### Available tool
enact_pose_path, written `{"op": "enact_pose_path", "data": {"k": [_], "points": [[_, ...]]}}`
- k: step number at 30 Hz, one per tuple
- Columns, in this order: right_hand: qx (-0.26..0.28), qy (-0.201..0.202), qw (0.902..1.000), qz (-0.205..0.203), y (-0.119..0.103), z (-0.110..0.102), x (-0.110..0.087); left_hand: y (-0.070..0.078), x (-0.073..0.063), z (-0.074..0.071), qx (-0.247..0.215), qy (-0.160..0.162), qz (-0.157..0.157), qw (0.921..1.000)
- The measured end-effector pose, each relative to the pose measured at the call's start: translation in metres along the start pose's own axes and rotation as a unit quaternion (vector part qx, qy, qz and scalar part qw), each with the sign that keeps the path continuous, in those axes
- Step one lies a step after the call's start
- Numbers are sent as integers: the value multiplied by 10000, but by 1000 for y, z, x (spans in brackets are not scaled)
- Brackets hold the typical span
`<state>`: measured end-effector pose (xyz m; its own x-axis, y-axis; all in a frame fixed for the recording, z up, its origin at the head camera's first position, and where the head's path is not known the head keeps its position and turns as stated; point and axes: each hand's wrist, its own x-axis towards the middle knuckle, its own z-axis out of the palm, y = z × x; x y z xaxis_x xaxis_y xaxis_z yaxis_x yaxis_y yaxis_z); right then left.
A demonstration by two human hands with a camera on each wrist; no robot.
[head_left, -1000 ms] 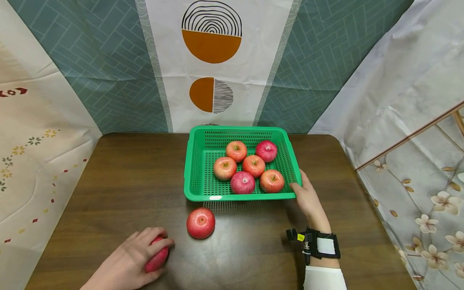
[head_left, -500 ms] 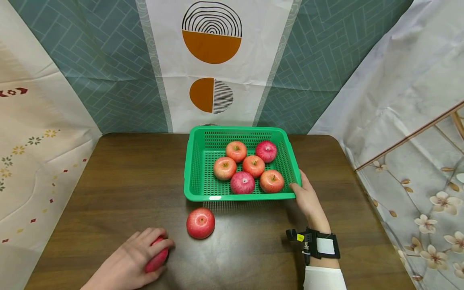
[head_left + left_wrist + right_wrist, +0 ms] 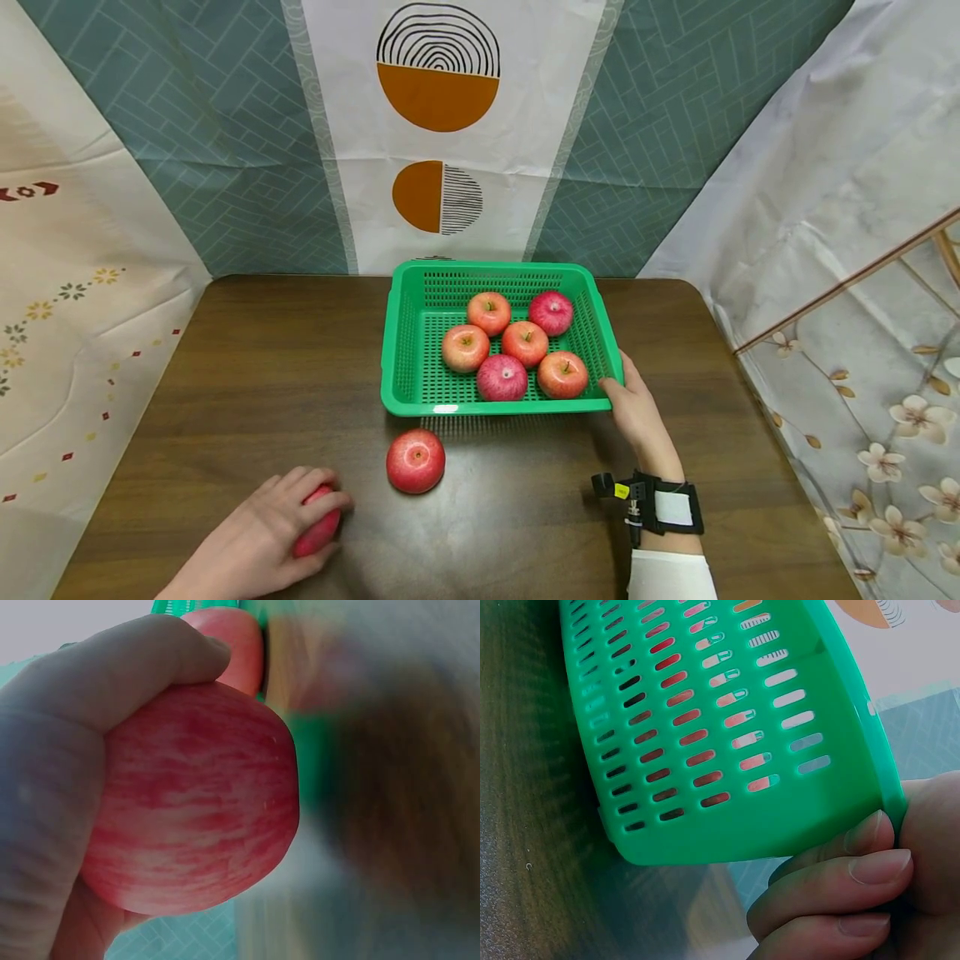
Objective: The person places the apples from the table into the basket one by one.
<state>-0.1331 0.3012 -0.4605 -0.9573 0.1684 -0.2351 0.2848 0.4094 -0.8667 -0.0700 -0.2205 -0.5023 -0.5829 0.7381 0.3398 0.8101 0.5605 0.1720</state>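
Observation:
My left hand (image 3: pixel 262 529) grips a red apple (image 3: pixel 195 802) low over the table at the front left, thumb on one side and fingers round the other. Another red apple (image 3: pixel 416 461) sits on the table between that hand and the green basket (image 3: pixel 491 408). Several apples lie inside the basket, among them a deep pink one (image 3: pixel 502 378) by the near wall. At the basket's near right corner my right hand (image 3: pixel 637 408) holds the rim, thumb over the top. The right wrist view shows its fingers (image 3: pixel 832 892) curled beneath the rim, against the slotted outer wall.
Under everything is a dark brown wooden table (image 3: pixel 247 375). A patterned cloth (image 3: pixel 442 200) hangs behind its far edge. Pale floral cloths flank both sides. A strap with a small camera (image 3: pixel 667 504) circles the right wrist.
My left hand has shifted slightly to the left with the apple in its grip. The right hand, the basket and the other apples stay where they were.

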Motion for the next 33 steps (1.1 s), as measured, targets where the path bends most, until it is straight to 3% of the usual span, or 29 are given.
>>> {"op": "enact_pose_path", "data": {"k": [12,22,27,30,33], "points": [[-76,49,9999,-69,0,0,2,-12,10,-13,-51,450,-57,9990],[61,24,10000,1,1,0,0,-17,31,-21,43,833,258,9962],[43,42,10000,3,1,0,-1,-21,44,-26,-129,1122,485,9924],[20,52,10000,-2,0,0,-1,-21,51,-28,-221,1236,398,9913],[2,65,10000,3,0,0,-2,-18,56,-31,-263,1202,65,9924]]}}
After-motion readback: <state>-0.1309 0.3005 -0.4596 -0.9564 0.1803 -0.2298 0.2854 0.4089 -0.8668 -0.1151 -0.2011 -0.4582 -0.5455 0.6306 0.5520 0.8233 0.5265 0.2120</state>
